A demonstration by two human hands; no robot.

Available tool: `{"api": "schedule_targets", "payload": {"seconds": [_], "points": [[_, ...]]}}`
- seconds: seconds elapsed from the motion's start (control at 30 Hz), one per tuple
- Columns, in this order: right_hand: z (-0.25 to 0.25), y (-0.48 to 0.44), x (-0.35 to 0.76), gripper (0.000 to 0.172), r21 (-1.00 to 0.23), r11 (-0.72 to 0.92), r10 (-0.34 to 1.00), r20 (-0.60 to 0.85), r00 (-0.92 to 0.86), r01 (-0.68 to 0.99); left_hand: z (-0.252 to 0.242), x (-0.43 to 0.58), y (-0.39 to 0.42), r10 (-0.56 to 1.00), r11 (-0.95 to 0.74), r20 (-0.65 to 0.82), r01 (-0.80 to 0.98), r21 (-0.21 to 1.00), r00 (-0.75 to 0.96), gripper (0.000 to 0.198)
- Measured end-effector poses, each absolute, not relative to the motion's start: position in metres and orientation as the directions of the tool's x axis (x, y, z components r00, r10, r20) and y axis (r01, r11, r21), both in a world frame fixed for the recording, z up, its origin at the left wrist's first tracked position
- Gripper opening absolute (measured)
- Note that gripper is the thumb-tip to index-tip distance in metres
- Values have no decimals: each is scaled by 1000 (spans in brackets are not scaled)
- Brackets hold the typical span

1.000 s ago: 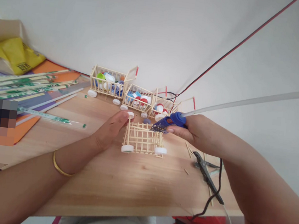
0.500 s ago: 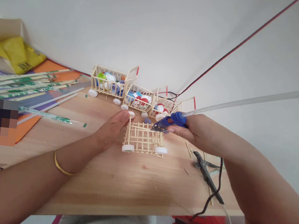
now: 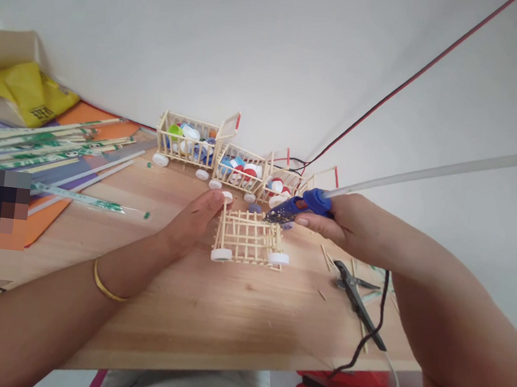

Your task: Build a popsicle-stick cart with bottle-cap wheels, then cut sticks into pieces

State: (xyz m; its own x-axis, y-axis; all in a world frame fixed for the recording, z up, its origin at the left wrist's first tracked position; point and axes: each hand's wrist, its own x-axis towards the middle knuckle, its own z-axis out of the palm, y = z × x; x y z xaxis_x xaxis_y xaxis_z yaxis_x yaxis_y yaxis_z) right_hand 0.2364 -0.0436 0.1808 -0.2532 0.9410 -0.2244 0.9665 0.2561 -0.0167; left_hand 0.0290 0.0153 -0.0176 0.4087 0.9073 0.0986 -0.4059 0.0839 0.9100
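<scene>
A small cart of thin wooden sticks (image 3: 248, 240) with white cap wheels lies on its side at the middle of the wooden table (image 3: 208, 317). My left hand (image 3: 193, 223) rests against its left end, thumb and fingers pinching the upper white wheel. My right hand (image 3: 347, 224) grips a blue hot glue gun (image 3: 301, 205) with a long translucent glue stick (image 3: 441, 171) out of its back. The nozzle points down-left, just above the cart's upper right corner.
Three finished stick carts (image 3: 238, 167) filled with coloured bottle caps stand in a row by the white wall. Packets of sticks (image 3: 46, 146) and coloured sheets lie at the left, a yellow bag (image 3: 23, 95) behind them. Black cutters (image 3: 358, 299) and a cord lie at the right edge.
My right hand has lifted the glue gun slightly up and to the right, off the cart's corner. The left hand and the cart have stayed put.
</scene>
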Motion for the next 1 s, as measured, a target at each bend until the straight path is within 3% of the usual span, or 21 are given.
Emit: {"api": "schedule_targets", "payload": {"seconds": [0.3, 0.8, 1.0], "points": [[201, -53, 235, 59, -171, 269, 898, -311, -311, 948, -17, 29, 15, 908, 63, 112, -397, 916, 403, 39], [188, -50, 222, 62, 41, 303, 907, -320, -275, 952, -21, 29, 17, 901, 40, 128, -374, 927, 415, 40], [185, -49, 222, 63, 34, 312, 906, -312, -287, 949, -18, 29, 16, 907, 41, 114, -354, 934, 406, 38]]}}
